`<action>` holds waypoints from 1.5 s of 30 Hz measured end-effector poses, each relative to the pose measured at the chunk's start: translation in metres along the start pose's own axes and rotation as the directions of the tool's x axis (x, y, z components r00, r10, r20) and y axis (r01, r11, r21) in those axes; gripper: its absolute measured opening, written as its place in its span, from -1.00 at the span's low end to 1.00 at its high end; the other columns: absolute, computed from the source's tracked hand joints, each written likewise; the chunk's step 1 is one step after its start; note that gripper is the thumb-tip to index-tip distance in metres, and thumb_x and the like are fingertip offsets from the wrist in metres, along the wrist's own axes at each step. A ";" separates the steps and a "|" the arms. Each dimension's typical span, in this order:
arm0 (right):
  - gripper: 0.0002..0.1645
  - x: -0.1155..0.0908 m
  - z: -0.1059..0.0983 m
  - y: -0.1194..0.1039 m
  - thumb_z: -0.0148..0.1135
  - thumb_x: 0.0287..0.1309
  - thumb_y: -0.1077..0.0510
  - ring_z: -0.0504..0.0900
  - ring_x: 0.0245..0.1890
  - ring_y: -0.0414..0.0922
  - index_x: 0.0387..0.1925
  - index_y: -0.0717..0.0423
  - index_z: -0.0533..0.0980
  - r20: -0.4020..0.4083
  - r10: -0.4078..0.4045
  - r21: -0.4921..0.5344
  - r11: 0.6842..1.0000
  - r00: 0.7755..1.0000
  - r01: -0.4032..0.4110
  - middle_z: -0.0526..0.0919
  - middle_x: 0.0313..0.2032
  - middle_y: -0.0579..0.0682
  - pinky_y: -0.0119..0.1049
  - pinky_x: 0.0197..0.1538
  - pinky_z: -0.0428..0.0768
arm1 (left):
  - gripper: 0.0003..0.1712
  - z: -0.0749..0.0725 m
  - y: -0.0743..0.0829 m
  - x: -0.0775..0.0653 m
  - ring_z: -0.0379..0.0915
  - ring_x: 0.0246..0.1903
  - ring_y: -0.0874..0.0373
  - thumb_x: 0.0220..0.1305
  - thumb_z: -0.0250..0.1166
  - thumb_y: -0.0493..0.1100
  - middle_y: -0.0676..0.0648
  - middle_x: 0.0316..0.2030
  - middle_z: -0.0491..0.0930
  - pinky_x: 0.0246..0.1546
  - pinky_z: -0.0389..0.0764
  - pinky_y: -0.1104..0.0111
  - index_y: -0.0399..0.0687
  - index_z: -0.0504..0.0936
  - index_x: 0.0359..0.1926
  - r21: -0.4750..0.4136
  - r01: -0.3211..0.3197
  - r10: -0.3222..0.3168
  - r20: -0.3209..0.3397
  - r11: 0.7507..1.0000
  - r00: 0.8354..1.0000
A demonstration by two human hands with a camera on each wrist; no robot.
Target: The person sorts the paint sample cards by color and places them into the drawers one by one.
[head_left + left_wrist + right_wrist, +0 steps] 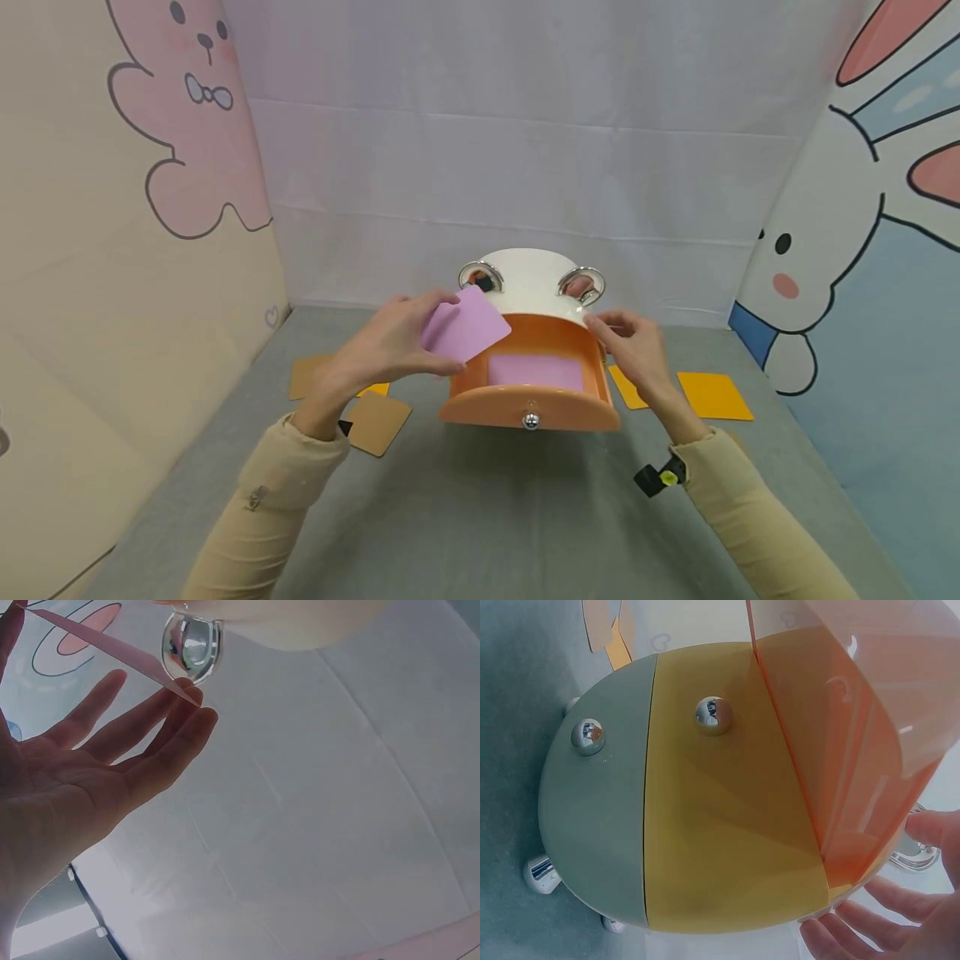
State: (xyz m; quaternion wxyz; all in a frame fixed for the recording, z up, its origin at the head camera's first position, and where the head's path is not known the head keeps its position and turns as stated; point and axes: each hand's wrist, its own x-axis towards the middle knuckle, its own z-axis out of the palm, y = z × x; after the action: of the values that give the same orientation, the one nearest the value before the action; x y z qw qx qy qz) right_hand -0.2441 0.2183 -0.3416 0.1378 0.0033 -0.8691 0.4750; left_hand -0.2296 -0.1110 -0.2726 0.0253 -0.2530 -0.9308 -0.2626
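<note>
My left hand (392, 340) pinches a pink square card (467, 325) by its edges, thumb below and fingers above. It tilts over the left side of a pulled-out orange drawer (487, 408), the top drawer of a small rounded chest of drawers (528, 279). Inside lies another pink card (534, 372). My right hand (633, 346) rests its fingertips at the chest's right side, beside the drawer opening, thumb near a chrome ring handle (919, 851). In the right wrist view, the yellow drawer (720, 795) and green drawer (596, 814) below are closed.
Brown cards (378, 423) and part of an orange one lie on the table (480, 517) to the left. More orange cards (716, 396) lie right of the chest. Cloth walls (525, 167) stand behind and at both sides.
</note>
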 end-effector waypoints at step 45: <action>-0.37 0.000 0.003 0.001 0.18 0.23 -0.23 0.63 0.01 0.12 0.00 0.24 0.56 -0.003 0.004 0.020 1.000 1.000 -0.004 0.65 0.00 0.24 -0.01 0.03 0.63 | -0.15 0.019 0.042 0.032 0.20 0.22 0.02 -0.04 0.48 0.17 0.11 0.22 0.47 0.12 0.45 0.14 0.16 0.39 0.29 0.022 -0.304 0.289 0.247 0.953 0.925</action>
State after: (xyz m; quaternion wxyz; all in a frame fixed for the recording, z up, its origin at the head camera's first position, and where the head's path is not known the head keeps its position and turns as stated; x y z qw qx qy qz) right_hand -0.2446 0.2161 -0.3436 0.1380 0.0024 -0.8641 0.4841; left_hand -0.2359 -0.0562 -0.2636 -0.0411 -0.4199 -0.8854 -0.1951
